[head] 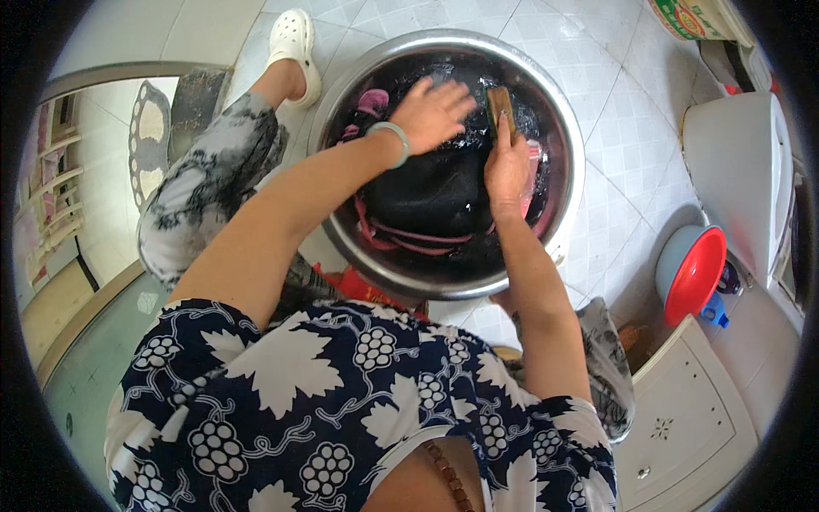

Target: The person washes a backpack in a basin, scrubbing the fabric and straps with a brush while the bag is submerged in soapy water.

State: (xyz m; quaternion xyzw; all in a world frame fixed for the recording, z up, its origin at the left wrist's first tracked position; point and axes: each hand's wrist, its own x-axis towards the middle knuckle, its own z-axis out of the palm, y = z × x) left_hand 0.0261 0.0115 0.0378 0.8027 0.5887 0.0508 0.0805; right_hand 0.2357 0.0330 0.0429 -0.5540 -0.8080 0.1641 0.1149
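A large round metal basin [568, 102] stands on the floor before me, with wet black cloth [422, 192] and pink-edged fabric [416, 243] in it. My left hand [429, 115], slightly blurred, is spread over the wet dark cloth and holds nothing. In my right hand [508, 166] is a scrubbing brush with a wooden back [500, 105], the index finger laid along it. Its bristle side faces down and is mostly hidden. Pink cloth [373, 102] shows at the basin's upper left, and a pink piece with a striped edge [532, 173] lies beside my right hand.
At the right, a red and grey plastic basin [697, 275] leans on its side near a blue bottle [715, 312] and a white appliance [736, 166]. A white cabinet door [684, 416] is at the lower right. My foot in a white clog [294, 51] rests left of the metal basin.
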